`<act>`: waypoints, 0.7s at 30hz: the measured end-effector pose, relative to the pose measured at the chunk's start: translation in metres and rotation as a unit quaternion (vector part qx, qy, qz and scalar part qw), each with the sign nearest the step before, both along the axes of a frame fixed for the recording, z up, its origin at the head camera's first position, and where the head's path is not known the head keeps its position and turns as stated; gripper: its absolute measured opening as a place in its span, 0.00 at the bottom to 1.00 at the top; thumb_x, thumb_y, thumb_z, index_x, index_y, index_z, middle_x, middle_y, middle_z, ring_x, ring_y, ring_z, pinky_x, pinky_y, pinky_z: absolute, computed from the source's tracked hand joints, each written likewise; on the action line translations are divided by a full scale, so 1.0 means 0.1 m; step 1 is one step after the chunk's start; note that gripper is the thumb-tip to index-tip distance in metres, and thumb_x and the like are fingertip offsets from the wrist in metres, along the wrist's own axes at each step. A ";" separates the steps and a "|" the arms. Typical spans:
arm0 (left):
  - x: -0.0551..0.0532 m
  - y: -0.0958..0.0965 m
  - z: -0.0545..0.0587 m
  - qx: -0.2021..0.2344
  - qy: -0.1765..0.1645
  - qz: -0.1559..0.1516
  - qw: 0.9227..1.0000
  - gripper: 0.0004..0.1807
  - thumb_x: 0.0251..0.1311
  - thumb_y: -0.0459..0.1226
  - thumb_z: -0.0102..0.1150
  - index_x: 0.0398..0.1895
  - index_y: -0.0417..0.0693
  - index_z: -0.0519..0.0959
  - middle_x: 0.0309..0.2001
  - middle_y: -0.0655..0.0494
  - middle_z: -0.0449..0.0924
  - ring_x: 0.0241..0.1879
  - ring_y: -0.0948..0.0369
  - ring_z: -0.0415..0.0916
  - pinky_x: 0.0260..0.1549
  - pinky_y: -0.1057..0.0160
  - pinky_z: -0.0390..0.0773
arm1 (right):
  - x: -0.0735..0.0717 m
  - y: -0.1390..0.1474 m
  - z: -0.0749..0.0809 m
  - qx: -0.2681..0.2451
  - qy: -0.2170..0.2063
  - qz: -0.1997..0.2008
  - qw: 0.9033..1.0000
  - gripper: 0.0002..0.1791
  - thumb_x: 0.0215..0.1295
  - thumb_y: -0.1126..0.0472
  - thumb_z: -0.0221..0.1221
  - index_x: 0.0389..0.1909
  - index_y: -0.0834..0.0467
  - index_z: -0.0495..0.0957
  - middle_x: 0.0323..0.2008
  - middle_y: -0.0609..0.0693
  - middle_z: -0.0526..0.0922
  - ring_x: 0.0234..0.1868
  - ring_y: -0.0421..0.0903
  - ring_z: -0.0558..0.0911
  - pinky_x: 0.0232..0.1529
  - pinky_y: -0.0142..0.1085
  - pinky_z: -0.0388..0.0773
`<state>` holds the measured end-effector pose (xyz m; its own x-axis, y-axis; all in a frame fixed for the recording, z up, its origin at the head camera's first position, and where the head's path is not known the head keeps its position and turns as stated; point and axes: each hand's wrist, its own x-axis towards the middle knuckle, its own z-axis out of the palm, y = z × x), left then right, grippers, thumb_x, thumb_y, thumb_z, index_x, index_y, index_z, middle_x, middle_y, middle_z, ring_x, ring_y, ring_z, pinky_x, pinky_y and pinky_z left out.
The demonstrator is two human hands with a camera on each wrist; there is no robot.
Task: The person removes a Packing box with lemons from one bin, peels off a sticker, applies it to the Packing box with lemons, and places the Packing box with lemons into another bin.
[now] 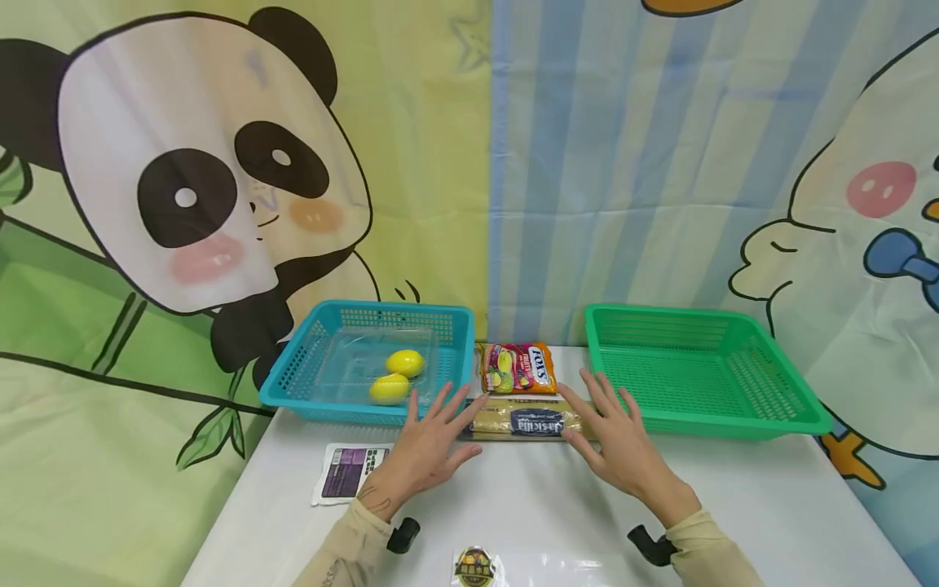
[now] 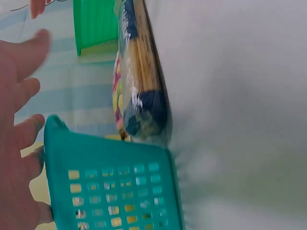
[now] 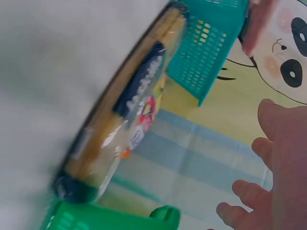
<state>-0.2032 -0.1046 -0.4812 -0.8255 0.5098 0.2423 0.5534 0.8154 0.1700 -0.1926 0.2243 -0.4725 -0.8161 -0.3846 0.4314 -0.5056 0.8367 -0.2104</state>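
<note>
My left hand [image 1: 429, 452] hovers with fingers spread at the front right of the blue basket [image 1: 323, 408], holding nothing. Across from it, my right hand [image 1: 623, 444] is also spread and bare, by the right end of a clear pack of spaghetti [image 1: 495, 420] with a dark blue label. That pack lies lengthwise between the hands; in the right wrist view the spaghetti [image 3: 100, 143] is to the left of the fingers [image 3: 252, 194]. Behind it sits an orange and pink Fox's candy bag [image 1: 517, 368]. Two yellow lemons [image 1: 406, 363] rest in a clear plastic box [image 1: 352, 359] inside the blue basket.
A green basket [image 1: 734, 425] stands at the right back of the white table [image 1: 528, 497]. Left of my left hand lies a purple and white packet [image 1: 345, 475]. At the front edge is clear plastic packaging with a round black and gold sticker [image 1: 474, 567]. A printed curtain [image 1: 557, 163] hangs behind.
</note>
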 end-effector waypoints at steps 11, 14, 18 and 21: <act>0.02 -0.42 0.06 0.034 0.055 0.038 0.997 0.31 0.64 0.51 0.66 0.70 0.57 0.75 0.67 0.49 0.76 0.66 0.45 0.74 0.65 0.33 0.67 | -0.35 -0.57 0.36 -0.050 -0.019 0.083 0.995 0.36 0.72 0.45 0.59 0.78 0.44 0.60 0.77 0.57 0.63 0.59 0.60 0.82 0.57 0.59 0.79; 0.00 -0.53 0.10 0.034 0.082 0.051 0.995 0.29 0.62 0.52 0.68 0.66 0.56 0.78 0.59 0.52 0.83 0.59 0.50 0.80 0.60 0.38 0.74 | -0.43 -0.75 0.46 -0.059 -0.033 0.097 0.993 0.35 0.73 0.46 0.59 0.78 0.44 0.61 0.76 0.56 0.65 0.59 0.59 0.83 0.56 0.57 0.80; -0.05 -0.65 0.13 0.034 0.097 0.061 0.993 0.28 0.60 0.53 0.69 0.61 0.53 0.81 0.51 0.53 0.88 0.50 0.52 0.85 0.54 0.40 0.78 | -0.51 -0.96 0.57 -0.080 -0.067 0.110 0.988 0.35 0.74 0.45 0.57 0.78 0.44 0.60 0.76 0.53 0.64 0.68 0.56 0.76 0.62 0.57 0.77; -0.08 -0.72 0.14 0.033 0.099 0.063 0.993 0.27 0.60 0.54 0.69 0.58 0.51 0.84 0.46 0.52 0.89 0.45 0.50 0.86 0.52 0.39 0.79 | -0.59 -1.12 0.62 -0.103 -0.089 0.118 0.984 0.34 0.75 0.43 0.55 0.78 0.46 0.60 0.76 0.52 0.66 0.73 0.54 0.71 0.68 0.56 0.72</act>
